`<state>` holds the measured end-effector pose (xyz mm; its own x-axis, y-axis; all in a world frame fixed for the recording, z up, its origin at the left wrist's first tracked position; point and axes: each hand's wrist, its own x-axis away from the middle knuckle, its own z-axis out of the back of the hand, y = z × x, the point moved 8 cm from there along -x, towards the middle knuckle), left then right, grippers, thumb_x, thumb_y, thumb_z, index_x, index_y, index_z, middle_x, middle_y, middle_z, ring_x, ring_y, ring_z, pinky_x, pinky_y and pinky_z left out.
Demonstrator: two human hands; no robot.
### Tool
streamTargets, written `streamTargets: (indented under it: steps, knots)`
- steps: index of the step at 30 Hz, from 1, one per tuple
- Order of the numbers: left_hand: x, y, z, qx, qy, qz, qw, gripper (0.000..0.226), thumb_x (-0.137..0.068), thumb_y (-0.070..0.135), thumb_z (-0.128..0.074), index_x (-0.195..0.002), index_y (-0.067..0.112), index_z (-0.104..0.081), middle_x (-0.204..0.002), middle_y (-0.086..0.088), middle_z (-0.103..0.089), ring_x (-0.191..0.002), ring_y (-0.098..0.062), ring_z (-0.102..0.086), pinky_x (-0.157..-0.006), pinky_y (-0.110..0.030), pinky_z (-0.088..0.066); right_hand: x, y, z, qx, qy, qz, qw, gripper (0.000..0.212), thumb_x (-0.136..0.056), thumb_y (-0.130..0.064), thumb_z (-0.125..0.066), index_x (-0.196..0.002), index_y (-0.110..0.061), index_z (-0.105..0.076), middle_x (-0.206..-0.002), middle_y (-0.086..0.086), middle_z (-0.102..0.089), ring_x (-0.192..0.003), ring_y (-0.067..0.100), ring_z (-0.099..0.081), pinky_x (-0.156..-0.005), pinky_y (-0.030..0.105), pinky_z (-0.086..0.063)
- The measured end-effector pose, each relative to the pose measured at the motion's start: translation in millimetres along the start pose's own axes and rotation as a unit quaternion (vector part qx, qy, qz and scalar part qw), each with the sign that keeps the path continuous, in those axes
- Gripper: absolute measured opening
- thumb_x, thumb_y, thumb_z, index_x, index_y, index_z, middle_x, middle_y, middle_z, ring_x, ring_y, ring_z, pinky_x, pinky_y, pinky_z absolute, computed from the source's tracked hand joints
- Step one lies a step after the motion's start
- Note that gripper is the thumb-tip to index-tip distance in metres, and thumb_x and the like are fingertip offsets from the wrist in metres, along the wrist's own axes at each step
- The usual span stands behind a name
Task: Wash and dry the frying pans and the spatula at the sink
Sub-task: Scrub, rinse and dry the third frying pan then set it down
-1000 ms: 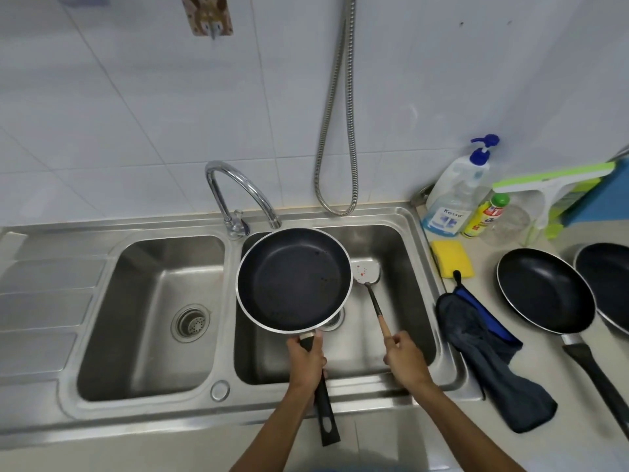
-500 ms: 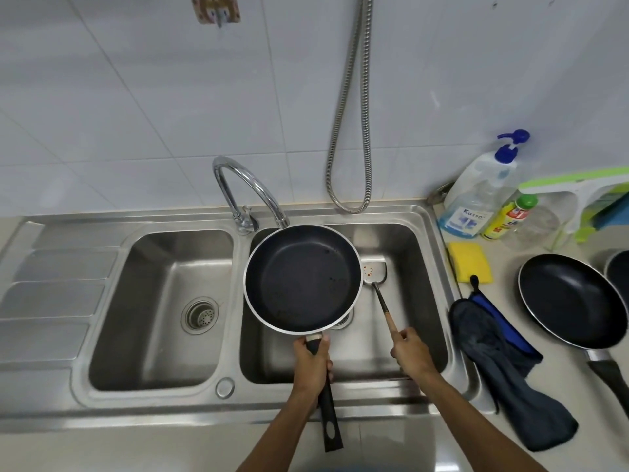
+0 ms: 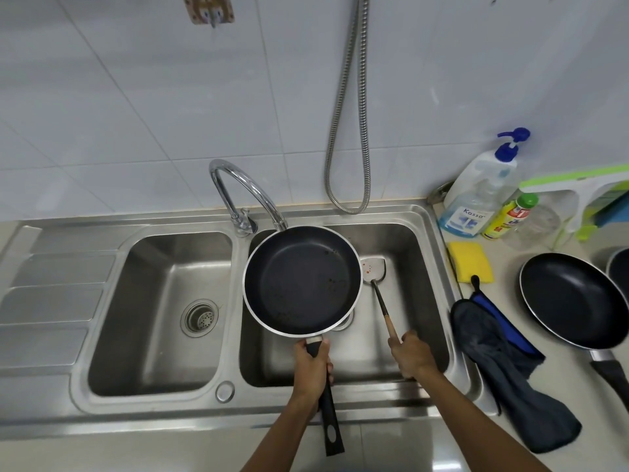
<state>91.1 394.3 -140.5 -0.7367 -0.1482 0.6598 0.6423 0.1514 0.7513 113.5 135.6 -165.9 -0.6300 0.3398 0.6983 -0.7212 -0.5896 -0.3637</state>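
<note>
My left hand [image 3: 311, 371] grips the black handle of a dark frying pan [image 3: 301, 281], which hangs level over the right sink basin [image 3: 418, 301] just under the tap [image 3: 245, 189]. Small specks dot the pan's inside. My right hand [image 3: 410, 356] holds the wooden handle of a metal spatula [image 3: 373, 271], whose blade with red spots lies beside the pan's right rim. A second dark frying pan [image 3: 575, 299] rests on the counter at the right, and a third pan [image 3: 621, 270] shows only its edge at the frame's border.
The left basin [image 3: 160, 301] has a drain strainer. Right of the sink lie a yellow sponge [image 3: 471, 262], a dark cloth [image 3: 503, 373], a soap pump bottle [image 3: 480, 195], a yellow bottle [image 3: 510, 216] and a green-white squeegee [image 3: 585, 189]. A metal hose [image 3: 347, 137] hangs on the tiled wall.
The view has drifted left, so the counter pans sit nearer the right edge. Pan and spatula stay held over the right basin, with hardly any movement.
</note>
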Motion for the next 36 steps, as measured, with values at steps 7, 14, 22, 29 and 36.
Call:
streamTargets:
  steps: [7, 14, 22, 29, 36]
  knots:
    - [-1.2, 0.9, 1.0, 0.022, 0.004, 0.018, 1.0, 0.01, -0.105, 0.015, -0.053, -0.11, 0.009, -0.047, -0.063, -0.005, -0.053, -0.053, -0.015, -0.052, -0.048, -0.029, -0.046, 59.2, -51.4, 16.3, 0.14, 0.212, 0.22, 0.942, 0.028, -0.096, -0.033, -0.061, -0.118, -0.017, -0.055, -0.116, 0.008, -0.054, -0.104, 0.024, -0.052, -0.083, 0.038, -0.054]
    - [-6.5, 1.1, 4.2, 0.032, 0.002, 0.008, 0.999, 0.009, -0.101, 0.009, -0.053, -0.107, 0.005, -0.059, -0.084, -0.009, -0.074, -0.095, -0.035, -0.075, -0.089, -0.051, -0.06, 118.4, -71.1, -73.4, -0.015, -0.082, 0.161, 0.983, 0.036, -0.103, -0.055, -0.038, -0.102, -0.024, -0.056, -0.095, 0.003, -0.071, -0.089, 0.021, -0.068, -0.08, 0.037, -0.054]
    - [2.8, 26.6, 6.1, -0.04, -0.022, -0.033, 0.998, 0.019, -0.104, 0.011, -0.052, -0.118, 0.001, -0.058, -0.107, -0.008, -0.069, -0.092, -0.009, -0.066, -0.066, -0.009, -0.048, 133.0, -88.5, -98.6, -0.204, -0.116, 0.109, 0.966, 0.032, -0.105, -0.053, -0.034, -0.124, -0.032, -0.049, -0.109, -0.002, -0.072, -0.089, 0.011, -0.071, -0.082, 0.036, -0.061]
    - [15.5, 51.2, 33.2, -0.246, -0.069, -0.068, 0.964, 0.031, -0.107, 0.037, -0.047, -0.11, 0.014, -0.068, -0.103, 0.001, -0.073, -0.097, -0.015, -0.068, -0.093, -0.035, -0.055, 143.7, -85.5, -89.2, -0.14, -0.001, 0.169, 0.976, 0.038, -0.106, -0.044, -0.036, -0.143, -0.045, -0.044, -0.117, 0.0, -0.072, -0.092, 0.017, -0.068, -0.082, 0.032, -0.055]
    - [-6.7, 229.2, 116.4, -0.474, 0.195, -0.322, 0.796, 0.018, -0.104, 0.034, -0.048, -0.103, 0.017, -0.052, -0.096, -0.004, -0.064, -0.087, -0.03, -0.063, -0.073, -0.04, -0.047, 145.0, -74.6, -72.7, -0.133, 0.014, 0.187, 0.973, 0.044, -0.104, -0.042, -0.044, -0.148, -0.044, -0.042, -0.087, 0.001, -0.069, -0.073, 0.02, -0.066, -0.071, 0.035, -0.054]
